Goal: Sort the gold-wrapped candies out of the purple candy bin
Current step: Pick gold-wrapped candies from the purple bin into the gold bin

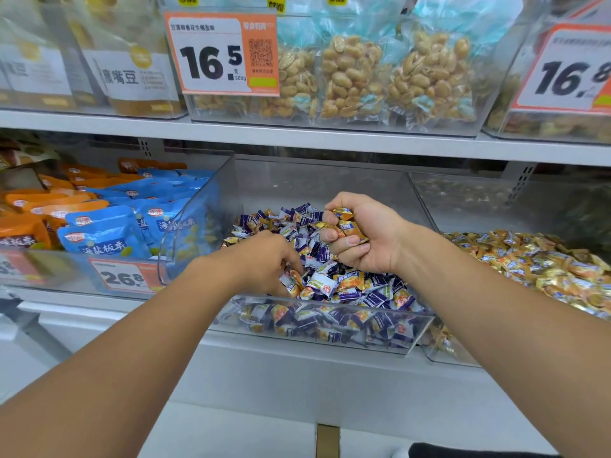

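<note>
Shop shelving fills our view, clear plastic bins in a row on the lower shelf (pixel 99 312), and we're elbow-deep in the middle one. Our right hand (pixel 360 236) is balled into a fist above the purple candy bin (pixel 330 338), fingers curled tight round a clutch of gold-wrapped candies (pixel 347 224) poking out past the thumb. Our left hand (pixel 264 259) is down in the pile near the front wall, fingertips bent and buried among the wrappers; we can't tell what, if anything, it has pinched. Around both hands, purple candies (pixel 373 292) heap up, with gold ones mixed through them. Just to the right, the next bin (pixel 439 357) is heaped with gold candies (pixel 542 266). On the left, blue snack packs (pixel 105 236) and orange packs (pixel 26 226) sit behind a 26.8 price tag (pixel 124 276). Up on the higher shelf, bagged peanuts (pixel 357 77) stand behind a 16.5 tag (pixel 221 52).
</note>
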Tool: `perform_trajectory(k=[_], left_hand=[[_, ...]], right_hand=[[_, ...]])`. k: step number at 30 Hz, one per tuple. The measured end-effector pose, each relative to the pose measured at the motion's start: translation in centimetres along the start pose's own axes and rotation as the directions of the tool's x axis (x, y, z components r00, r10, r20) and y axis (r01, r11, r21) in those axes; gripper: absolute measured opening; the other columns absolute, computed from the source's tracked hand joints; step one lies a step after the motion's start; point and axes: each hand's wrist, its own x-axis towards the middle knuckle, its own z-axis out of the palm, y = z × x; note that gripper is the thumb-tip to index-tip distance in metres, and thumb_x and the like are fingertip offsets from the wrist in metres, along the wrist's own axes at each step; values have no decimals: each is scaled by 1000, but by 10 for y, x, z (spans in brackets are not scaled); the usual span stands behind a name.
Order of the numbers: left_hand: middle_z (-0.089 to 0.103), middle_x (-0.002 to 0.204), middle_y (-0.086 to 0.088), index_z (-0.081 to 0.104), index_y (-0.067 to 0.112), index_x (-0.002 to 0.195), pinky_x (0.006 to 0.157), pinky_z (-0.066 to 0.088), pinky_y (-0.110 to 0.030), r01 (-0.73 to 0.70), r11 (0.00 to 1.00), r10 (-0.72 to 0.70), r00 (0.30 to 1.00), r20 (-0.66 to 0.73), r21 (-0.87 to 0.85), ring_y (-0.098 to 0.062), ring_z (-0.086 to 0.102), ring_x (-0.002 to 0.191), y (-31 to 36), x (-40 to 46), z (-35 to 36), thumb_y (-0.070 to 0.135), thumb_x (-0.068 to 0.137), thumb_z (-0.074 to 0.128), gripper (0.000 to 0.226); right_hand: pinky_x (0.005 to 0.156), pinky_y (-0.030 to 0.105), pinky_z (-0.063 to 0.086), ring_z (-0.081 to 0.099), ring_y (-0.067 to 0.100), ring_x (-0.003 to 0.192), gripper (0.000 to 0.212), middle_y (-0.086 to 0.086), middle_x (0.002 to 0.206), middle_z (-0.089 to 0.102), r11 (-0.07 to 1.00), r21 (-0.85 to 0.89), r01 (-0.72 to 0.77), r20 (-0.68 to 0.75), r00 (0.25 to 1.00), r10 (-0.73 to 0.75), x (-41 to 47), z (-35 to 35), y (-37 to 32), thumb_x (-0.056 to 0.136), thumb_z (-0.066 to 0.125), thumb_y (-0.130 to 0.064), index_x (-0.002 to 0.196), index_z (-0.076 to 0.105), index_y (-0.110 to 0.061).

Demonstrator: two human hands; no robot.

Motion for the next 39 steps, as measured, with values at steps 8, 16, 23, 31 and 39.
perform_trajectory(k=[8, 16, 23, 31, 39], left_hand=[[60, 67, 6, 76, 19, 92, 59, 39, -22, 24, 985, -39, 995, -88, -169, -9, 51, 61, -13, 6, 11, 20, 86, 75, 7], [67, 66, 11, 67, 32, 80, 67, 52, -32, 81, 914, -56, 996, 75, -397, -6, 51, 57, -12, -3, 10, 6, 88, 58, 29], [65, 72, 7, 71, 22, 102, 57, 41, -20, 238, 845, -138, 962, 235, -479, -4, 52, 58, 1, 3, 7, 47, 88, 69, 29], [72, 85, -15, 64, 6, 110, 72, 57, -36, 299, 711, -62, 928, 367, -637, -24, 71, 78, 0, -5, 4, 43, 81, 70, 47], [72, 74, -11, 65, 9, 112, 58, 53, -18, 293, 728, -93, 938, 334, -620, -14, 70, 60, 0, -10, 1, 8, 82, 78, 32]], right_hand=[[29, 13, 15, 23, 4, 39, 29, -1, 63, 41, 998, -62, -20, -50, 999, 17, 1, -1, 0, 92, 44, -27, 65, 41, -20], [29, 13, 15, 24, 5, 39, 29, -1, 64, 43, 989, -145, -23, -80, 997, 12, 3, 2, 2, 93, 44, -27, 65, 42, -20], [31, 12, 14, 24, 5, 40, 29, -1, 64, 43, 989, -146, -26, -80, 997, 14, 1, 2, 2, 94, 44, -28, 66, 43, -19], [29, 13, 17, 25, 5, 39, 30, -1, 64, 43, 990, -138, -26, -94, 996, 13, -2, 0, 2, 95, 45, -28, 66, 44, -19], [29, 13, 17, 25, 5, 40, 29, -1, 65, 43, 990, -142, -21, -87, 996, 8, -1, 3, 2, 94, 45, -27, 66, 43, -19]])
